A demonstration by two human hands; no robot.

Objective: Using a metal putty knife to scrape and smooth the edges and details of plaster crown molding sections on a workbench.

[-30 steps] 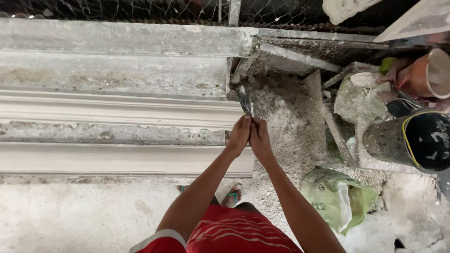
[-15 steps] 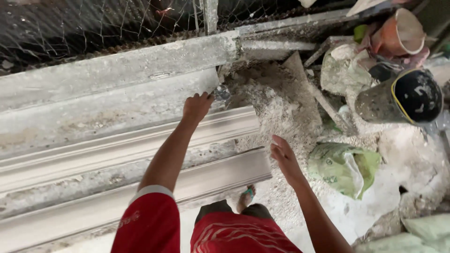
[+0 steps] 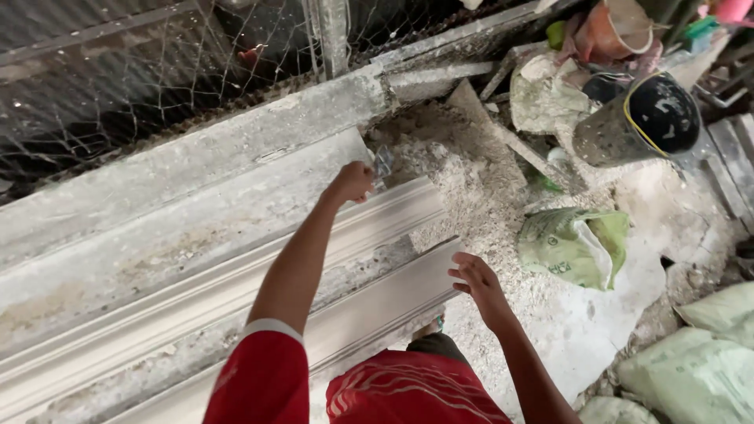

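**Hands at the end of a plaster moulding**

The left hand is closed in a fist around a small metal scraper, whose blade sticks out past the knuckles toward a heap of grey rubble. The tool sits at the end of the upper moulding, a long pale strip with ridged contours that runs across a rough concrete slab.

The right hand is open, fingers spread and holding nothing, just beside the end of the lower moulding, which lies parallel to the upper one. Whether the fingertips touch it is unclear.

Wire mesh stands behind the slab. To the right of the rubble lie a crumpled green bag, a black bucket tipped on its side and an orange cup. The person wears red.
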